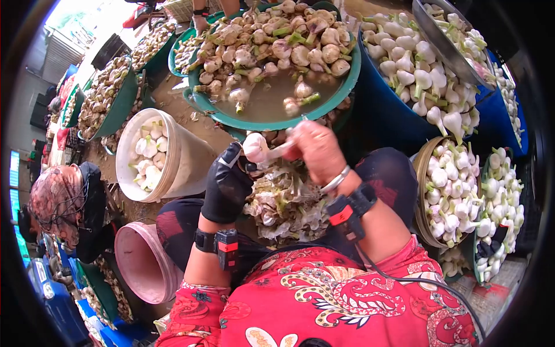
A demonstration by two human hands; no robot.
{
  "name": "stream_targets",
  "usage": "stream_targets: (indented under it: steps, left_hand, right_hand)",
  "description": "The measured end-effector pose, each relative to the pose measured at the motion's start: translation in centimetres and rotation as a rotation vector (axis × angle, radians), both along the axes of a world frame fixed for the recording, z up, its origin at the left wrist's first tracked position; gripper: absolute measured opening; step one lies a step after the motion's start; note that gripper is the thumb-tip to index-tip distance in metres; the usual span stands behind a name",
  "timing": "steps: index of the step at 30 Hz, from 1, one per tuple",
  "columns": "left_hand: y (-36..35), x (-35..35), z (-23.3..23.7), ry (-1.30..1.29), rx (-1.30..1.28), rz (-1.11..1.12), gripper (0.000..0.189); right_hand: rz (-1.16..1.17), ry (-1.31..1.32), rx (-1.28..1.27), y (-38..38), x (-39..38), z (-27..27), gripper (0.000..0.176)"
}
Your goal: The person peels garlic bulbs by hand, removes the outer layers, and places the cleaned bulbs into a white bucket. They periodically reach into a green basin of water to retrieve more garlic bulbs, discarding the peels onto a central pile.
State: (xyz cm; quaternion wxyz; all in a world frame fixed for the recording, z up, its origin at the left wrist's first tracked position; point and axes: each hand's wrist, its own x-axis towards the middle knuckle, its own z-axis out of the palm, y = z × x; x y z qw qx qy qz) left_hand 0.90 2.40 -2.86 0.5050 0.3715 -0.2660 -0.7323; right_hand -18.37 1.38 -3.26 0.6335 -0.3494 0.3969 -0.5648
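A garlic bulb (255, 147) is held above a heap of peeled skins (289, 205) between the knees, just in front of the green basin (272, 124). It is gripped at the curled fingers of the black-gloved left hand (224, 188), while a pale strip (280, 151) extending from it, stem or skin, is pinched by the bare right hand (318, 151). Unpeeled bulbs (283, 49) are piled in the basin's murky water (263, 101). Cleaned bulbs are contained in the white bucket (188, 159) at left and the blue tub (376, 87) at right.
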Motion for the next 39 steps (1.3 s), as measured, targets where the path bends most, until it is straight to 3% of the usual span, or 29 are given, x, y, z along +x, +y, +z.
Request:
stream_targets:
  steps: [2,4,6,8,10,11,12,13,14,16,17,18,20,22,23,24,26,27,28,30,32,34,35,36,38,39]
  left_hand:
    - [-0.3,1.0,-0.4,-0.815,-0.694,-0.096,0.019]
    - [0.3,1.6,1.6,-0.934,-0.722,-0.057,0.013]
    - [0.0,4.2,3.5,-1.173,-1.061,-0.052,0.009]
    - [1.4,9.8,7.1,-1.683,-1.107,0.019,0.013]
    - [3.9,15.8,9.8,-1.165,-0.557,0.462,0.021]
    - [5.1,19.0,11.0,-1.246,-0.528,0.681,0.022]
    - [6.4,28.4,10.2,-1.337,-0.497,0.643,0.02]
    - [7.8,30.9,11.7,-1.796,-0.431,0.524,0.018]
    - [8.9,31.3,13.6,-1.887,-0.106,0.426,0.016]
    - [8.2,29.1,14.3,-1.901,-0.039,0.395,0.017]
    - [6.9,29.1,12.3,-1.696,-0.358,0.46,0.017]
    - [4.7,23.9,12.9,-1.703,-0.352,0.395,0.018]
    - [0.3,14.3,11.8,-1.447,-0.435,0.172,0.018]
    - [-5.0,7.2,7.7,-1.454,-0.756,-0.113,0.018]
    - [-6.8,2.5,6.2,-1.413,-0.829,-0.173,0.021]
    - [-10.2,-3.9,3.9,-1.408,-0.929,-0.387,0.024]
    - [-13.9,-8.6,-0.7,-1.414,-1.012,-0.468,0.033]
    - [-15.1,-10.3,-2.4,-1.498,-1.054,-0.484,0.037]
    - [-16.0,-11.7,-3.5,-1.601,-0.928,-0.609,0.04]
    - [-16.6,-12.3,-3.9,-1.698,-0.908,-0.679,0.038]
    - [-17.9,-11.6,-3.7,-1.794,-0.866,-0.773,0.036]
    - [-18.4,-9.5,-3.2,-1.886,-0.809,-0.88,0.034]
    - [-18.2,-7.5,-3.0,-1.504,-0.613,-0.72,0.031]
    - [-17.5,-6.3,-2.4,-1.123,-0.423,-0.552,0.028]
    - [-14.2,-4.3,-0.2,-0.678,-0.198,-0.411,0.028]
    - [-12.1,-4.0,0.9,-0.619,-0.143,-0.349,0.028]
  right_hand:
    - [-0.102,-0.03,0.106,-0.8,-0.9,0.1,0.019]
    - [0.026,0.133,0.12,-0.5,-0.7,0.0,0.02]
    - [0.12,0.186,0.141,0.0,-0.3,-1.0,0.019]
    - [0.118,0.234,0.126,-0.1,-0.3,-2.4,0.013]
    - [0.215,0.683,-0.03,-0.6,-0.6,-3.1,0.007]
    - [0.316,0.874,-0.155,-0.5,-0.9,-3.1,0.012]
    - [0.399,1.016,-0.317,-0.2,-1.0,-3.7,0.017]
    - [0.469,1.102,-0.311,-0.1,-0.8,-4.1,0.017]
    - [0.538,1.187,-0.299,0.1,-0.4,-4.2,0.018]
    - [0.498,1.236,-0.239,0.4,0.2,-2.2,0.02]
    - [0.502,1.217,-0.159,0.2,0.4,-1.4,0.02]
    - [0.492,1.221,-0.149,0.1,0.4,-1.0,0.02]
    - [0.409,1.196,-0.206,-0.1,0.2,-0.6,0.021]
    - [0.39,1.162,-0.2,-0.1,0.1,-1.5,0.017]
    - [0.411,1.164,-0.249,0.6,0.1,-2.4,0.023]
    - [0.419,1.169,-0.288,0.8,-0.3,-3.2,0.031]
    - [0.464,1.156,-0.191,1.1,-0.7,-2.6,0.043]
    - [0.487,1.177,-0.126,0.9,-1.0,-1.3,0.035]
    - [0.55,1.204,-0.103,0.5,-1.1,-1.6,0.028]
    - [0.593,1.221,-0.106,-0.3,-1.8,-0.8,0.026]
    - [0.559,1.193,-0.083,-0.9,-2.1,-0.1,0.028]
    - [0.362,1.151,-0.099,-1.0,-2.1,0.5,0.023]
    - [0.189,1.08,-0.142,-1.0,-1.6,-1.2,0.03]
    - [0.186,1.039,-0.09,-1.2,-1.9,0.1,0.043]
    - [-0.193,0.855,-0.279,-1.5,-1.0,-0.7,0.057]
    - [-0.181,0.853,-0.276,-1.5,-0.6,-0.7,0.057]
